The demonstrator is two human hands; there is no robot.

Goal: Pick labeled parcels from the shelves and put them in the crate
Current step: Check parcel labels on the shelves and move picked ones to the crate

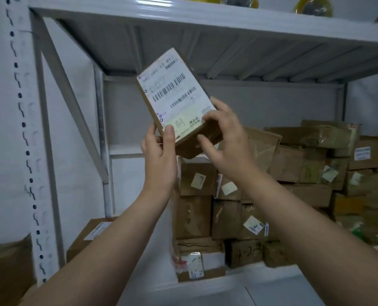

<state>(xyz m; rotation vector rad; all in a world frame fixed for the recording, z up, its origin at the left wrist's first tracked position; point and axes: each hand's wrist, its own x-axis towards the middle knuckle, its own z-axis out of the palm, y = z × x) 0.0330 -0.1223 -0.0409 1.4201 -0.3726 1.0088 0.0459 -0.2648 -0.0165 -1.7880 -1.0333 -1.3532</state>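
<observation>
A small brown cardboard parcel point(176, 93) with a large white barcode label is held up in front of the shelf, tilted with its label facing me. My left hand point(160, 155) grips its lower left corner, thumb on the label. My right hand point(224, 138) holds its lower right edge, fingers under the box. Behind and below, a stack of brown labeled parcels point(227, 208) fills the shelf. No crate is in view.
A white metal shelf board point(205, 21) runs overhead with yellow tape rolls point(313, 6) on it. A perforated white upright point(26, 140) and diagonal brace stand at left. More cardboard boxes point(91, 235) sit at the lower left. The shelf floor point(272, 290) shows at the bottom.
</observation>
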